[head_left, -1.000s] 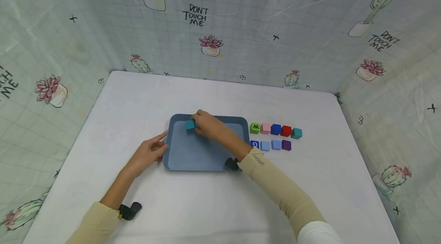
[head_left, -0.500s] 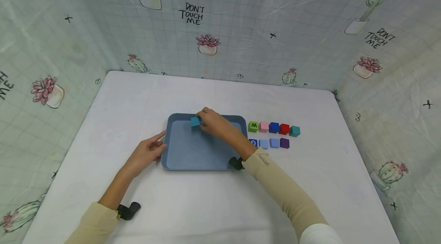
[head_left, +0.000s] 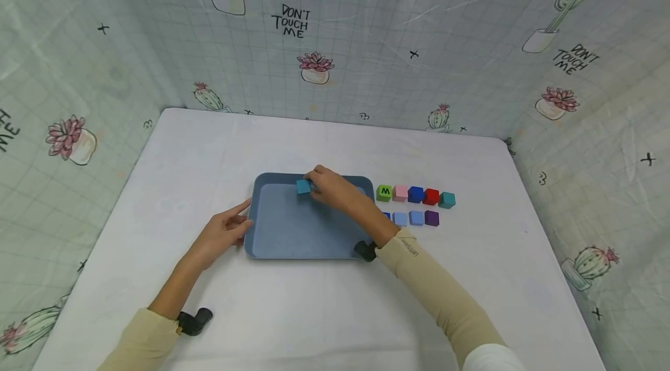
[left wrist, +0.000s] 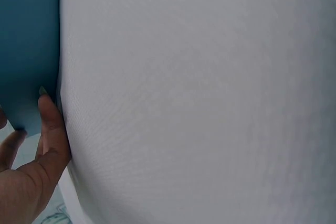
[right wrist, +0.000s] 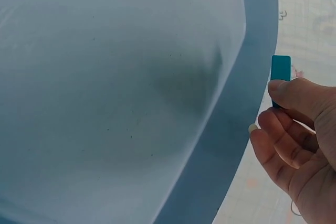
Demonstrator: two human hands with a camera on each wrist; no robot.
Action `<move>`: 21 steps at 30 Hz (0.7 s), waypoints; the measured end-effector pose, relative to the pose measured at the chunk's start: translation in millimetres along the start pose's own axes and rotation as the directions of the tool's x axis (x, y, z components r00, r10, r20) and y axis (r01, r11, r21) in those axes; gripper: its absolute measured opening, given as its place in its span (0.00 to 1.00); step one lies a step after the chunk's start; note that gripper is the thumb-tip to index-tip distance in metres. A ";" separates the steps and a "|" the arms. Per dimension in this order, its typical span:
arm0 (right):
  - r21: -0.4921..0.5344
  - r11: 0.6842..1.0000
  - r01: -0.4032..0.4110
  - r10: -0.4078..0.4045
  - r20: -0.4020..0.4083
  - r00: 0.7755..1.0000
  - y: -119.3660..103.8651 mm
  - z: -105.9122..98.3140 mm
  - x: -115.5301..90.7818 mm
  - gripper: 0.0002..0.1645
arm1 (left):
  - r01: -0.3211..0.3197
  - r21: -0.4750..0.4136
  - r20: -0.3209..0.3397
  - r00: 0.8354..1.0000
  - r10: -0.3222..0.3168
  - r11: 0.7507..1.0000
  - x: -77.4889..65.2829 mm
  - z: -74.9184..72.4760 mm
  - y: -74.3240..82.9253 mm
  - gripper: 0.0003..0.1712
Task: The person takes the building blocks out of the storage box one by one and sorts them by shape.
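My right hand (head_left: 332,189) pinches a teal cube (head_left: 303,187) between thumb and fingertips, above the far part of the blue-grey tray (head_left: 303,252). In the right wrist view the cube (right wrist: 281,67) juts out past the thumb, seen against the patterned cloth, and the tray rim (right wrist: 231,98) lies beside the fingers. At the tray's left side, the fingertips and thumb of my left hand (head_left: 222,234) touch the outer edge. The left wrist view has this hand (left wrist: 37,171) against the tray's side (left wrist: 29,40), with some fingers partly hidden.
Right of the tray stand two rows of small cubes. The back row has a green cube (head_left: 384,193) marked W, a pink (head_left: 400,193), a blue (head_left: 416,195), a red (head_left: 431,196) and a teal one (head_left: 447,200). A purple cube (head_left: 431,218) ends the front row.
My right hand has moved to the right over the tray, carrying the teal cube along. The left hand stays at the tray's left edge.
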State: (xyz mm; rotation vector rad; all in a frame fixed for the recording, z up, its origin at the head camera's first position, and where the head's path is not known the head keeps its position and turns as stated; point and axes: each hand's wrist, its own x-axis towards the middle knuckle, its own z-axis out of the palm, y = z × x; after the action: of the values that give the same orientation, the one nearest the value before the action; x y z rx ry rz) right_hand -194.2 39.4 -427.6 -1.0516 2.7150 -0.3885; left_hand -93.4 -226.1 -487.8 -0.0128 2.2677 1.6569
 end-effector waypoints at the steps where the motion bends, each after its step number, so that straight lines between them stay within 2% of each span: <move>1: 0.003 1.000 0.001 -0.001 -0.001 1.000 0.2 -0.4 -1.2 0.24 | 0.000 -0.001 0.000 1.000 0.000 1.000 0.0 0.0 0.1 0.34; 12: 0.020 1.000 0.000 0.000 -0.012 1.000 7.8 0.4 -12.1 0.24 | 0.003 -0.008 -0.001 1.000 -0.003 1.000 0.3 0.4 1.4 0.34; 21: 0.036 0.998 -0.043 0.043 -0.005 0.999 14.1 5.5 -19.7 0.24 | 0.008 -0.004 0.001 1.000 -0.008 1.000 0.6 0.9 2.3 0.34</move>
State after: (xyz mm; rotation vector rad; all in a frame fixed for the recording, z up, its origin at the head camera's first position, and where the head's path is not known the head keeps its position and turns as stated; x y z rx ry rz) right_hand -187.2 61.9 -435.4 -0.9829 2.7204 -0.4324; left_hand -94.2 -224.5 -486.1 -0.0215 2.2612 1.6570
